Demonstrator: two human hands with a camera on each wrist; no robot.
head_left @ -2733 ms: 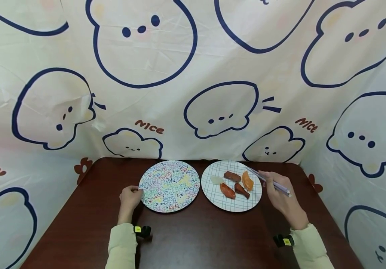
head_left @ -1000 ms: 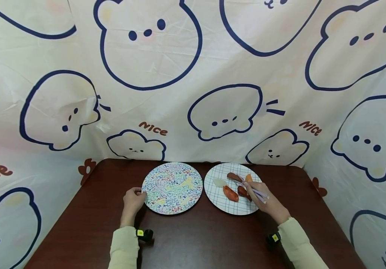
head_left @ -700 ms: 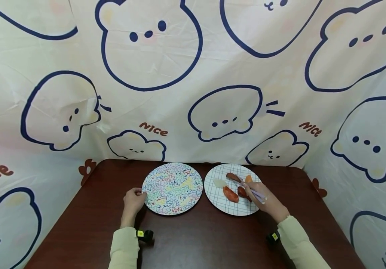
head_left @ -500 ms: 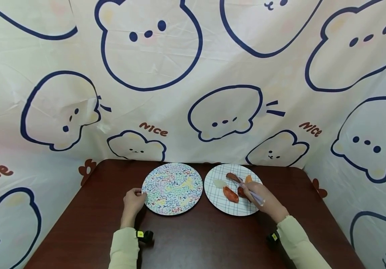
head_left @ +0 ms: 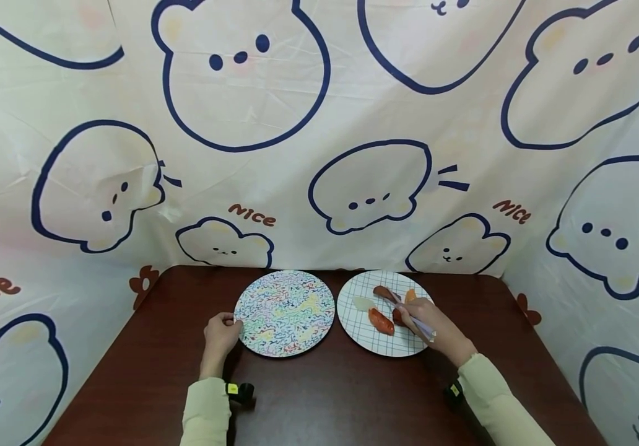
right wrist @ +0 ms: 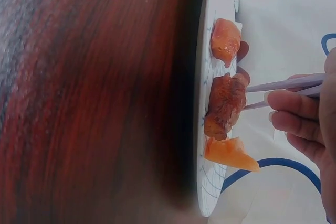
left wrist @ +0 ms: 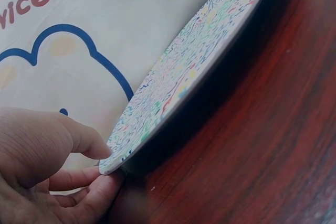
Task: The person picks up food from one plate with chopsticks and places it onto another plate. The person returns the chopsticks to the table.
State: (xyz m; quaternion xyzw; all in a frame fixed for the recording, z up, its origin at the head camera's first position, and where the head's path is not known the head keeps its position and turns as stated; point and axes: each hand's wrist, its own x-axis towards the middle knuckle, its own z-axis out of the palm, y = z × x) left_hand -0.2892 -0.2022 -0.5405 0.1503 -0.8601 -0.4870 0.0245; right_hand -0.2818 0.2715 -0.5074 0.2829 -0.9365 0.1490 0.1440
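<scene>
My left hand [head_left: 220, 341] pinches the near-left rim of a round plate [head_left: 284, 313] with a multicoloured squiggle pattern, thumb on top and fingers beneath in the left wrist view. My right hand [head_left: 433, 325] grips a pair of pale purple chopsticks [head_left: 424, 329] over a white grid-patterned plate [head_left: 355, 333]. Their tips meet a brown piece of meat [head_left: 383, 292] at the back of that plate. Below the chopsticks lies a drumstick [right wrist: 226, 103], partly hidden by the hand in the head view. A reddish chicken wing [head_left: 381, 322] sits in front, an orange wedge [right wrist: 231, 153] to the right.
A pale translucent piece [head_left: 362, 303] lies at the left of the grid plate. Both plates stand side by side near the back edge of the dark wooden table [head_left: 303, 396]. A cloth with bear drawings [head_left: 291, 186] hangs behind and at both sides.
My right hand has moved left from beside the grid plate to over it, bringing the chopstick tips to the brown meat; the chopsticks have drawn together. The left hand keeps its hold on the rim.
</scene>
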